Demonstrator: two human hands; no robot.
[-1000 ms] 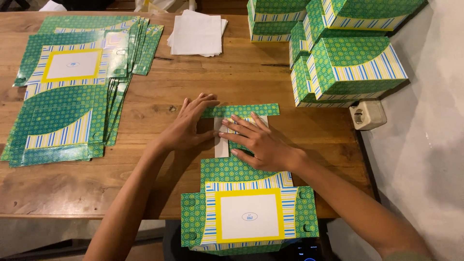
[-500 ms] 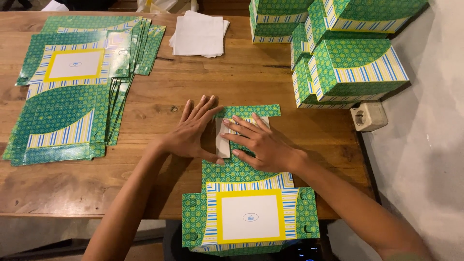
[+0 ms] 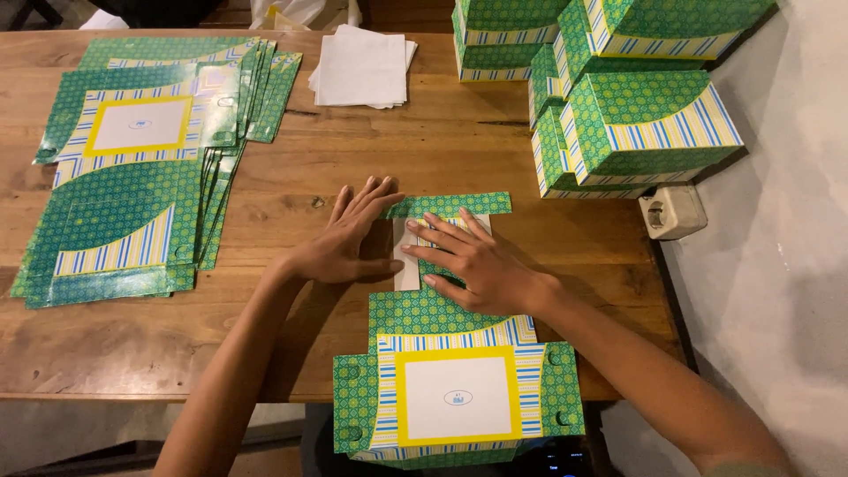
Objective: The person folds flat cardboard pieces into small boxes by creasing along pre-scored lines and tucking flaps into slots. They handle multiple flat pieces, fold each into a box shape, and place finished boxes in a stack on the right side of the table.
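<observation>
Left hand point(image 3: 340, 238) has slid back toward the right hand point(image 3: 473, 265) since a half second ago, both now flat, fingers spread, pressing a folded white-backed flap of the flat box blank point(image 3: 455, 353) at the wooden table's point(image 3: 291, 353) near edge. Blank is green patterned card with blue-yellow stripes and a yellow-framed white panel. Long axis runs away from the person, panel end overhanging the edge

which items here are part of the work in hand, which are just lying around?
In hand: left hand and right hand pressing the flat green box blank.

Lying about: stack of flat blanks, white paper sheets, folded green boxes, beige wall socket.
</observation>
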